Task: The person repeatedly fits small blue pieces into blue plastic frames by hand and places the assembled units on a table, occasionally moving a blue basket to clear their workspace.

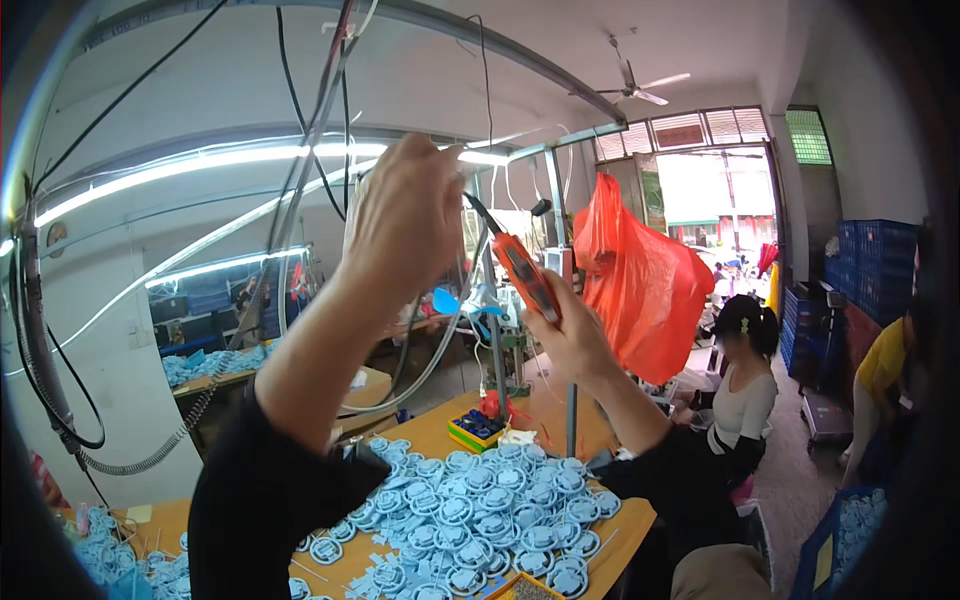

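Both my arms are raised in front of the overhead metal frame. My right hand (577,335) is wrapped round an orange utility knife (524,272), whose dark blade slants up and left. Just left of the blade tip is my left hand (405,220), up by the lit tube lamp. Its fingers are curled and pressed together, and what they hold, if anything, is hidden. Below my arms, a heap of light blue round plastic parts (480,510) covers much of the wooden table (625,510).
Cables (290,200) hang from the metal frame (480,40). A red plastic bag (640,290) hangs to the right. A yellow box (478,430) of dark parts stands behind the heap. One person (745,395) sits at right; another (885,360) bends near stacked blue crates (870,265).
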### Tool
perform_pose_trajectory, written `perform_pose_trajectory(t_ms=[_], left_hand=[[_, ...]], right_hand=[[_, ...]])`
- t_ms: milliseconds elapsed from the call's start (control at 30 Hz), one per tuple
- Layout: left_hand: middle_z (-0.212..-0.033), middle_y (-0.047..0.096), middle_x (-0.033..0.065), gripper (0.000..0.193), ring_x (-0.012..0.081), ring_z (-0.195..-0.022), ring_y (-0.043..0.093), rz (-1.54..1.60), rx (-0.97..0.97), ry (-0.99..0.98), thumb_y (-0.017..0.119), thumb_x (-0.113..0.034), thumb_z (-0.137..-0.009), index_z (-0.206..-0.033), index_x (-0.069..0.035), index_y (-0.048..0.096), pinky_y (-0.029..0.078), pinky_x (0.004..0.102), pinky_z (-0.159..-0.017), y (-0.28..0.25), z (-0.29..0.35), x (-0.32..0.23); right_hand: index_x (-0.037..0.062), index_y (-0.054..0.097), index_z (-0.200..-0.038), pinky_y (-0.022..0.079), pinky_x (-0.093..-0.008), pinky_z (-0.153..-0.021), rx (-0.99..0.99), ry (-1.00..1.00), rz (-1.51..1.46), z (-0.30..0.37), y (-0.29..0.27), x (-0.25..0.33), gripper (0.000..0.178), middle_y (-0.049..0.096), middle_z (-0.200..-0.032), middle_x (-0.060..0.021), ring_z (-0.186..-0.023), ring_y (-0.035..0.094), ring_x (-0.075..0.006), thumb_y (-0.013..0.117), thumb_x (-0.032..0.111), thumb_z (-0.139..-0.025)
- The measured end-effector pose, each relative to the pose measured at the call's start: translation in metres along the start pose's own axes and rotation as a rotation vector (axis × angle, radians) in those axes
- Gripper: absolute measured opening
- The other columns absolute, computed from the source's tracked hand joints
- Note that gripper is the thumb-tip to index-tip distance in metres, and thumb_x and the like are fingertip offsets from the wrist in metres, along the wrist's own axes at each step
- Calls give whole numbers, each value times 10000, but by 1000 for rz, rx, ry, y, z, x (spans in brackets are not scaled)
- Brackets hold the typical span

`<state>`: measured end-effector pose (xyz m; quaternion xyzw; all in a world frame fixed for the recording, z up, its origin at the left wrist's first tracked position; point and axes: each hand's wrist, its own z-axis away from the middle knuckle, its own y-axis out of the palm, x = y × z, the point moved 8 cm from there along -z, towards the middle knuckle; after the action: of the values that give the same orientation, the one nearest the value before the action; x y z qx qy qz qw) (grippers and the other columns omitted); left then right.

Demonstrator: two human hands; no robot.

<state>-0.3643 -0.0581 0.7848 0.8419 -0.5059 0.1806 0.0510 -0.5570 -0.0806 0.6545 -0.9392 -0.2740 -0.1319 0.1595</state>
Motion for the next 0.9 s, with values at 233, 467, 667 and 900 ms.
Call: perform_pose_trajectory(t_ms=[233,467,667,900], left_hand=[[-949,618,209,200,375,-985,555,-36,17,-175,542,-113,-849,-966,-35,684,454,441,-848,48,-63,49],[-703,637,167,285,237,-659,587,143,208,-404,560,-264,-857,-833,-17,698,466,354,-683,73,-93,64],[-834,673,128,383,191,-786,613,45,266,-496,642,-379,-815,-910,-13,700,471,333,-746,98,-111,50],[-1172,611,178,434,323,-1218,451,174,326,-706,711,-355,-793,-1078,-31,672,261,467,-1050,88,-106,51]], right_hand=[[63,460,-1242,486,-377,-773,-130,-121,-196,-62,9,-3,446,630,-1019,-135,-884,640,-291,634,223,-864],[78,468,-1254,484,-326,-742,-61,-84,-612,-100,41,-24,439,624,-949,-107,-807,628,-212,638,225,-877],[105,445,-1281,488,-384,-749,-268,-281,-557,-107,38,-16,473,624,-1004,-138,-838,640,-288,638,216,-863],[100,411,-1315,482,-417,-799,-274,-234,-550,-108,59,-2,546,593,-1071,-164,-945,613,-340,659,197,-839]])
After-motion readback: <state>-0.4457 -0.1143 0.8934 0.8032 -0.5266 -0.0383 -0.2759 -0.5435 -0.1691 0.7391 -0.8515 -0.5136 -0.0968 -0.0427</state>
